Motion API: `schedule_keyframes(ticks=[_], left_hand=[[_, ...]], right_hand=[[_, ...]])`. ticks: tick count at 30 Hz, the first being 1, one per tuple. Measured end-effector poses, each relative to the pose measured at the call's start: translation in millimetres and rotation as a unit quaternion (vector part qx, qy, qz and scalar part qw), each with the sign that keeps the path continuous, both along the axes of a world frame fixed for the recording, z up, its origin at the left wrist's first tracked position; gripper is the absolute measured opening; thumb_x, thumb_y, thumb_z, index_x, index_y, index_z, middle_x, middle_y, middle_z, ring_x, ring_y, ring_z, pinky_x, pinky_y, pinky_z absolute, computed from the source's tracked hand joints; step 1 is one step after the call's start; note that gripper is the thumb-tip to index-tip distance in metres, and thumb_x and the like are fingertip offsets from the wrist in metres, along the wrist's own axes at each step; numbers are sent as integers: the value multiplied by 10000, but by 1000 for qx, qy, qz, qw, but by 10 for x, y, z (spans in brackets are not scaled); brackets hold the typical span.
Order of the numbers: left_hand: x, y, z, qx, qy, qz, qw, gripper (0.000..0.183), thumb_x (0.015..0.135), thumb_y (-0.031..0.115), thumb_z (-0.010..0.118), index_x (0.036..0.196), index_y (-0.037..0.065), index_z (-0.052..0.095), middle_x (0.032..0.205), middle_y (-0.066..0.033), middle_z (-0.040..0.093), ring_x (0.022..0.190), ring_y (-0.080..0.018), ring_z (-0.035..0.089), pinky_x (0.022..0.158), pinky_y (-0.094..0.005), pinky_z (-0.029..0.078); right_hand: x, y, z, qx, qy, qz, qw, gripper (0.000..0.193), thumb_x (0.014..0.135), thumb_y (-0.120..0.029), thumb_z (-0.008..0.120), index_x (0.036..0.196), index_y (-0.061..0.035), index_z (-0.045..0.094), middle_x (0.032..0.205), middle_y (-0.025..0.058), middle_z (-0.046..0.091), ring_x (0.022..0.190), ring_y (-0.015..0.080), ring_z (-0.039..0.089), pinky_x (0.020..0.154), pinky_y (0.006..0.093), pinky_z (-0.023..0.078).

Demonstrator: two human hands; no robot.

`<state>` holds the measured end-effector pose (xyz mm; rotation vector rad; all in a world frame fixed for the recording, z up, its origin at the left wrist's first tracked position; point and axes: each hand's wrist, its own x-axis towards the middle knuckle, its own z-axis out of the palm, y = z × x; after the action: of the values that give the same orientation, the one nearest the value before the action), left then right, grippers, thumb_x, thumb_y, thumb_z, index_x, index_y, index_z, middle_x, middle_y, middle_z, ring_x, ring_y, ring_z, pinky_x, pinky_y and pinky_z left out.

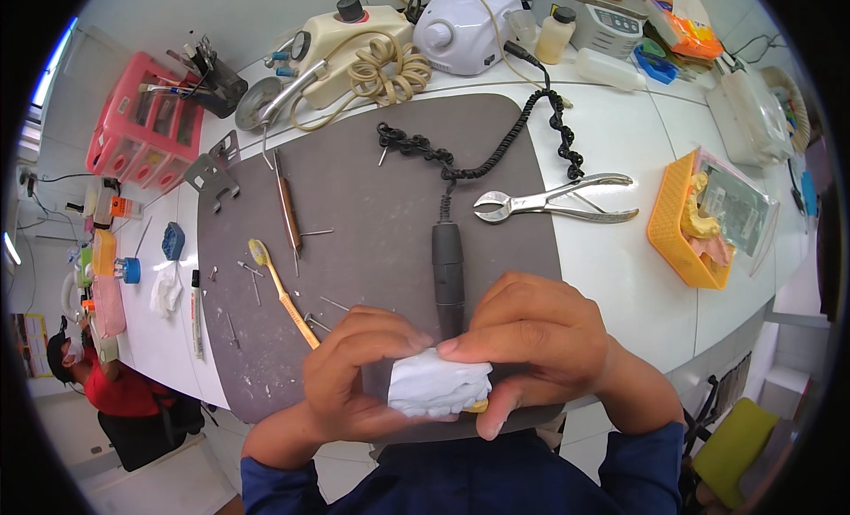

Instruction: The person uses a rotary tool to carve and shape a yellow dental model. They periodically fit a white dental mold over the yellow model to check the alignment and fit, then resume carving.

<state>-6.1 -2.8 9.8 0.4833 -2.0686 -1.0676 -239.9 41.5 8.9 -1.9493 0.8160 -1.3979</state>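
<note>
A white plaster dental cast (434, 382) is held between both hands near the mat's front edge, with a yellowish piece (478, 406) showing at its lower right. My left hand (350, 373) is closed round its left side. The fingers of my right hand (544, 338) press on its top and right side. Just beyond, a black rotary handpiece (448, 263) lies on the grey mat (354, 178), its near end partly hidden by the hands. Left of it rest a yellow toothbrush (288, 295) and a brown-handled carving tool (285, 201). Several small burs (316, 322) lie scattered around.
Metal plaster nippers (553, 201) lie at the mat's right edge. Farther right stands a yellow basket (677, 218) with casts. A coiled hose (381, 70), a white control unit (460, 28) and a pink drawer box (146, 125) line the back. A person in red (128, 391) sits far left.
</note>
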Motion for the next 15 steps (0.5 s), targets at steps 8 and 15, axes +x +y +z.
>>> schedule_keyframes(ticks=[8,15], left_hand=[[30,-3,-17,-22,51,8,998,698,590,242,979,1116,36,570,1008,-121,630,893,-252,649,752,-350,514],[53,22,56,-107,9,44,993,669,600,272,975,1096,103,559,1016,-69,573,883,-228,618,720,-337,507]], right_hand=[[3,-14,10,36,8,2,999,564,671,-339,852,1096,0,701,910,106,712,781,252,682,667,330,532],[45,-16,-16,56,51,-26,997,455,691,-57,794,1130,-12,681,939,110,706,809,269,687,694,346,548]])
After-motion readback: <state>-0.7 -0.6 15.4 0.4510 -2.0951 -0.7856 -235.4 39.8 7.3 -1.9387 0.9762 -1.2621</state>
